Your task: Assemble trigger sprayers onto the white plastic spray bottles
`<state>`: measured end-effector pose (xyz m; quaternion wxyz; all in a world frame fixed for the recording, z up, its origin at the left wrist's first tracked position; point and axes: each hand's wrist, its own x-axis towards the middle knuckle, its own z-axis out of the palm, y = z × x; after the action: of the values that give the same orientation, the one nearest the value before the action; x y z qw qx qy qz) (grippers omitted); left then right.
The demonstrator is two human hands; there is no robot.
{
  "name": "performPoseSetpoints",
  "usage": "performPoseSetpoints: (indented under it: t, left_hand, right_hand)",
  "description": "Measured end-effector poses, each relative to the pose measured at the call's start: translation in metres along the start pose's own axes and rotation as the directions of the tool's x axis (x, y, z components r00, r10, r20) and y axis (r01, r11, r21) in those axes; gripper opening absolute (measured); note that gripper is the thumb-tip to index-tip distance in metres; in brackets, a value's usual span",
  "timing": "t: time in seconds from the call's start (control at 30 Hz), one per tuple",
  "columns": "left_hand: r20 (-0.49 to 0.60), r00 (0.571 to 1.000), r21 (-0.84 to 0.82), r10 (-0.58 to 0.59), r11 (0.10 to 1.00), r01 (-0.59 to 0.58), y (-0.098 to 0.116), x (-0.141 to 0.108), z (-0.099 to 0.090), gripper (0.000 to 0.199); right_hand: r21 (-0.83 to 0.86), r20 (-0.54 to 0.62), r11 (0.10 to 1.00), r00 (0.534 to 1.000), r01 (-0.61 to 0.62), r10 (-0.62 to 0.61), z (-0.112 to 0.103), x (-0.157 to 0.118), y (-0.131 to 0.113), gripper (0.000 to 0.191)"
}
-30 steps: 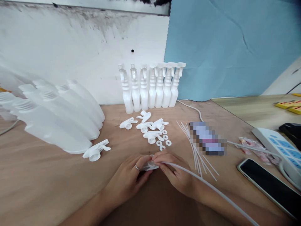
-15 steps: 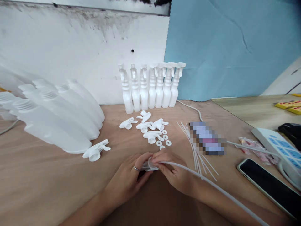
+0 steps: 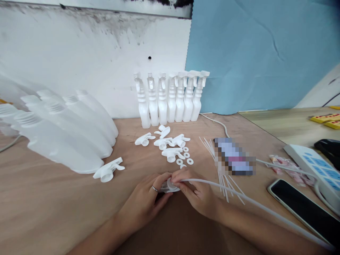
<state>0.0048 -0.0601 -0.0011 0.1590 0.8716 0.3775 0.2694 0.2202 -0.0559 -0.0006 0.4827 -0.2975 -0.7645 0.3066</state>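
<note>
My left hand [image 3: 148,194], with a ring on one finger, is closed around a white spray head [image 3: 165,187] near the table's front edge. Pinched in my right hand [image 3: 195,191] is one end of a long white tube [image 3: 239,194], at the spray head's round opening; the rest trails over my right forearm to the lower right. My fingers hide part of the joint. Just beyond lie several loose spray heads [image 3: 172,154] and small white rings [image 3: 190,161]. One more spray head [image 3: 107,171] lies to the left.
Large open bottles [image 3: 66,141] lean together at the left. Several capped spray bottles [image 3: 171,106] stand by the wall. Thin tubes [image 3: 224,184], a pixelated phone [image 3: 233,156], a dark phone [image 3: 305,212], a power strip [image 3: 316,170] and a cable are on the right.
The long tube's trailing part has swung a little up and to the right. Both hands stay nearly in place, still holding the spray head and tube.
</note>
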Motion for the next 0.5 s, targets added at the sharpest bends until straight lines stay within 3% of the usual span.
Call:
performPoseSetpoints:
  t: [0.23, 0.5]
  left_hand:
    - [0.017, 1.0, -0.007, -0.003, 1.0, 0.003, -0.0002, 0.0002, 0.0005, 0.044]
    - [0.013, 1.0, -0.006, -0.015, 1.0, 0.015, 0.0, 0.0002, 0.0015, 0.045]
  right_hand:
    - [0.013, -0.006, 1.0, 1.0, -0.017, 0.017, 0.0001, 0.0032, -0.0029, 0.014]
    - [0.029, -0.005, 0.998, 0.998, 0.06, -0.06, -0.0021, 0.0064, -0.0075, 0.018]
